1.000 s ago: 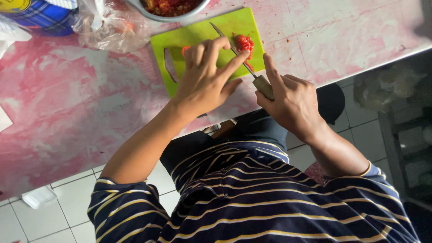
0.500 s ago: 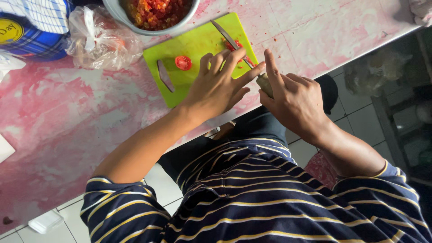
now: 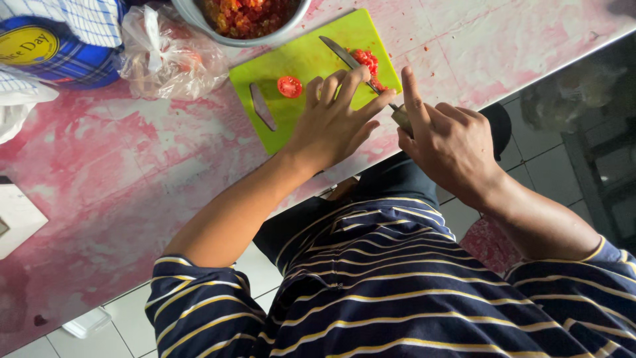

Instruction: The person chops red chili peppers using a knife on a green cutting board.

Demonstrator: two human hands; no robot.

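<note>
A green cutting board (image 3: 311, 66) lies on the pink marbled counter (image 3: 132, 172). My right hand (image 3: 450, 139) grips a knife (image 3: 351, 63) by its handle, the blade lying across the board beside a small pile of chopped red tomato (image 3: 364, 61). My left hand (image 3: 334, 119) rests flat on the board's near edge, fingers spread, holding nothing. A tomato half (image 3: 289, 86) lies cut side up to the left of my fingers.
A metal bowl (image 3: 245, 23) of chopped red pieces stands behind the board. A clear plastic bag (image 3: 165, 56) and a blue checked package (image 3: 46, 46) lie at the back left. The counter edge runs just under my hands, tiled floor below.
The tomato under my left fingers has been cut into small pieces; a half now lies apart on the left. My left hand has let go and flattened. The view has shifted down.
</note>
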